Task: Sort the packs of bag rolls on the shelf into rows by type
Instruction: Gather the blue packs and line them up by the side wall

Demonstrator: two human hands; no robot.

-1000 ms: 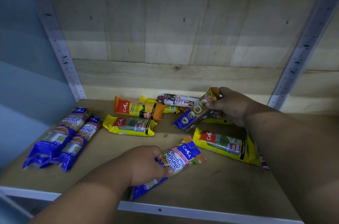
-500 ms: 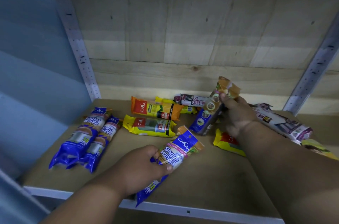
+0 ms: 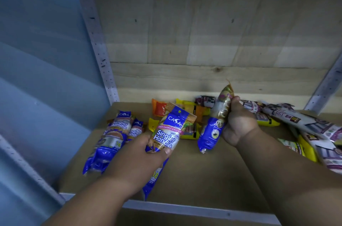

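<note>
early on: 2 blue packs (image 3: 118, 133) lie in a row at the shelf (image 3: 203, 170) left; left hand (image 3: 140, 159) grips a matching pack (image 3: 166, 137), right hand (image 3: 238, 124) clutches another blue pack (image 3: 212, 131); the yellow, orange and white packs (image 3: 296, 120) behind are unsorted

Held blue pack (image 3: 167, 134): "Singlet Handle" label, tilted upright.
Second held blue pack (image 3: 215, 122): near-upright, clear top.
Blue pair (image 3: 112, 137): lying side by side, left.
Yellow/orange packs (image 3: 187, 113): rear centre.
White/purple packs (image 3: 303, 124): jumbled right.
</note>
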